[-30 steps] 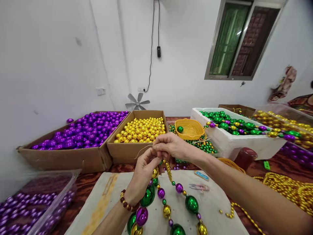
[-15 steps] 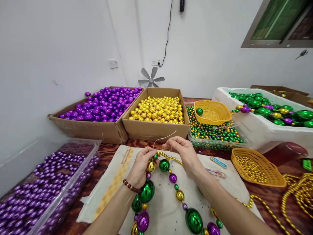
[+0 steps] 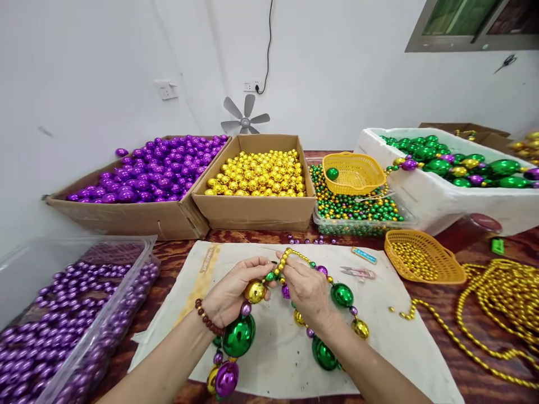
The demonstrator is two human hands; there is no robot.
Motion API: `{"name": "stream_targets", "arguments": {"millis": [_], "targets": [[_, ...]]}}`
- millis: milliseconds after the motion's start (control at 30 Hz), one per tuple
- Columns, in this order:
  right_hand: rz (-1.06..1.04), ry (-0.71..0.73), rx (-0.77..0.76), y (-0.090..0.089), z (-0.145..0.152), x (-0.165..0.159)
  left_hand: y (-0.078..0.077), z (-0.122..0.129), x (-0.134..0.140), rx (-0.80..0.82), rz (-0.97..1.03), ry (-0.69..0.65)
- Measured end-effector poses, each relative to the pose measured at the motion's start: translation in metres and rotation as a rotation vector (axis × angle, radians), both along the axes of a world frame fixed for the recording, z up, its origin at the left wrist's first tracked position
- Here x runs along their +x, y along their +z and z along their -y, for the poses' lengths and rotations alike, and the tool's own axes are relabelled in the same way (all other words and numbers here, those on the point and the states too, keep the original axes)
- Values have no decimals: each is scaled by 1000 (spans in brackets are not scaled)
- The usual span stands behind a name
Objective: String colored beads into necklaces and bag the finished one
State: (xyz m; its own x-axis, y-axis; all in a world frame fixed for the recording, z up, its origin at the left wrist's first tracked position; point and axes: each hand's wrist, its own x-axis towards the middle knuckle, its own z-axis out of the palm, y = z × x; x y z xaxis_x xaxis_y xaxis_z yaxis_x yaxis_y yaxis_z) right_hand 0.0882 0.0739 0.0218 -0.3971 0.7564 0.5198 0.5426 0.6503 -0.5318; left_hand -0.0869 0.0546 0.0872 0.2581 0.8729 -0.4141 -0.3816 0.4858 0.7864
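Observation:
A bead garland (image 3: pixel 239 335) of large green, purple and gold balls with smaller beads between them hangs below both hands over a white cloth. My left hand (image 3: pixel 240 286), with a brown bead bracelet at its wrist, pinches the garland close to a small green bead and a gold ball. Close beside it, my right hand (image 3: pixel 305 289) has its fingers closed at the joint, where a small gold bead chain (image 3: pixel 290 252) loops over them. A thin thread sticks out at the fingertips. The right fingertips are partly hidden behind the hand and beads.
Small scissors (image 3: pixel 357 272) and a blue-labelled strip (image 3: pixel 364 255) lie on the cloth (image 3: pixel 278 376). Behind stand boxes of purple balls (image 3: pixel 113 221) and gold balls (image 3: pixel 255 213). A clear tub (image 3: pixel 84 359) is at left; a yellow basket (image 3: pixel 438 269) and gold chains (image 3: pixel 497 303) are at right.
My right hand has come down and closer to my left, its fingers now at the bead joint. The raised thread has dropped lower. The view has shifted, showing more table.

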Motion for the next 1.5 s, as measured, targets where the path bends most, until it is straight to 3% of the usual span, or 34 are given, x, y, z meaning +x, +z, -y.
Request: {"name": "stream_targets", "arguments": {"millis": [133,233,333,500,633,733,867,1033,1233,1367,1500], "targets": [[112,-25,106,-20,1,-2,-12,6,0,-60,21,-14],[159,41,75,-35,0,-3,-17,9,5,-20,-70,11],[185,86,13,-38,1,-2,-24,10,9,81,-235,92],[117,169,-147,-7,9,9,-45,12,-1,299,-456,349],[-34,89,-284,25,3,10,-53,18,-8,362,-524,337],[-112,102,-376,33,-8,-5,-55,23,-6,391,-560,308],[-250,180,-564,21,-18,-33,-60,27,-4,410,-591,267],[-520,114,-740,4,-16,-53,-68,29,-7,359,-520,275],[-680,-15,-777,-14,-8,-50,-65,28,-11,334,-333,372],[-668,-32,-769,-26,-2,-47,-60,23,-15,300,-228,350],[-632,-13,-738,-28,-2,-44,-55,14,-23,198,-183,278]]}}
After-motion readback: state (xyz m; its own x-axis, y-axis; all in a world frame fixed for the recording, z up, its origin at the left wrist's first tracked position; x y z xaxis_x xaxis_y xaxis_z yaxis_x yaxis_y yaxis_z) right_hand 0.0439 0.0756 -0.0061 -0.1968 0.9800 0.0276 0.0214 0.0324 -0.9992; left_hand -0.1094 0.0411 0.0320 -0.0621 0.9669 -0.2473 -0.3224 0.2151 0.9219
